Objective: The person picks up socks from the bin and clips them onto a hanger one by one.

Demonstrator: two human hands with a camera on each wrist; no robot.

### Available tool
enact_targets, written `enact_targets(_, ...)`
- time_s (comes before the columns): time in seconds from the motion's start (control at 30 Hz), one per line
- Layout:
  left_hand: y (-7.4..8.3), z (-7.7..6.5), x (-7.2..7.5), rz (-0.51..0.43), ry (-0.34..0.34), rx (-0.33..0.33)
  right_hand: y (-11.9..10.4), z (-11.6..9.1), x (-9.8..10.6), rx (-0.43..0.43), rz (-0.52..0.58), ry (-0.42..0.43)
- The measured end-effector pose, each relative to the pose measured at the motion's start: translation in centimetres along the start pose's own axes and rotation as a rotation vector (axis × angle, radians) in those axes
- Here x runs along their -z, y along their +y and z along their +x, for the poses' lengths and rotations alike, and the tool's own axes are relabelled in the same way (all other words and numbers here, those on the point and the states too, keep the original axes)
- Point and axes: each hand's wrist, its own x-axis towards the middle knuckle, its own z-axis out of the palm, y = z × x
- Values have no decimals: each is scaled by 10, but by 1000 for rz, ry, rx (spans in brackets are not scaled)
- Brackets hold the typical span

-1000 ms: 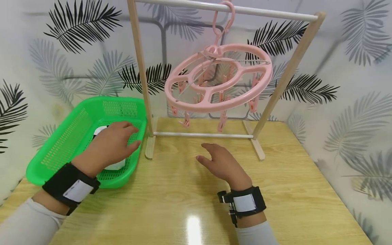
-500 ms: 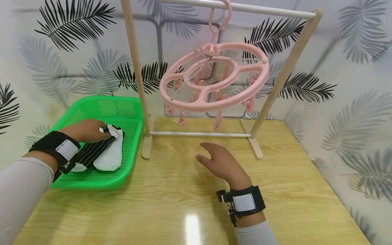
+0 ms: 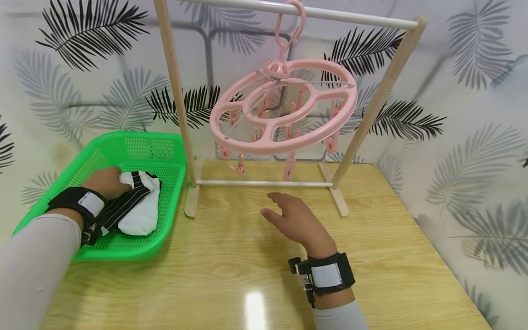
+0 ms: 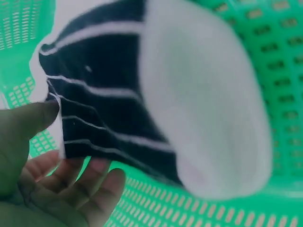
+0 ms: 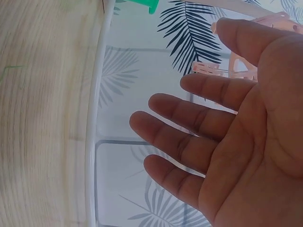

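Observation:
My left hand [image 3: 107,182] is inside the green basket [image 3: 178,192], at a black sock [image 3: 123,206] with thin white stripes and a white end. In the left wrist view, the thumb lies over the edge of the sock [image 4: 99,113] and the fingers curl beneath, pinching it. White fabric [image 3: 131,178] beside the hand may belong to a second sock; I cannot tell. My right hand [image 3: 294,220] hovers over the table, fingers relaxed and apart, holding nothing. Its palm [image 5: 255,142] shows bare in the right wrist view.
A pink oval clip hanger [image 3: 268,147] hangs by its hook from the white top rod [image 3: 354,16] of a wooden rack [image 3: 379,103]. Several pink clothespins [image 3: 289,166] dangle beneath it. The rack stands at the back of the wooden table [image 3: 214,256], right of the basket.
My left hand has gone from above the basket down into it, then a little left, and now pinches the sock. The right hand keeps its place. The head view has shifted slightly.

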Motion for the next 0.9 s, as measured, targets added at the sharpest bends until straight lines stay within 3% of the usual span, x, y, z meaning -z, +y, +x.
enact_targets(0.13,4,-1,1,-35,93,-10,0,0,1,1,-8,2)
enact_targets(0.3,11,-5,2,-132,133,-37,2,-2,5,11,5,49)
enact_targets(0.53,29,-10,15,-181,128,-63,4,-5,12,40,71,282)
enact_targets(0.73,47,-13,26,-181,175,-140,-2,-7,21,11,332,535)
enact_targets(0.9,52,-17,28,-134,180,-184,-10,-8,29,56,568,613)
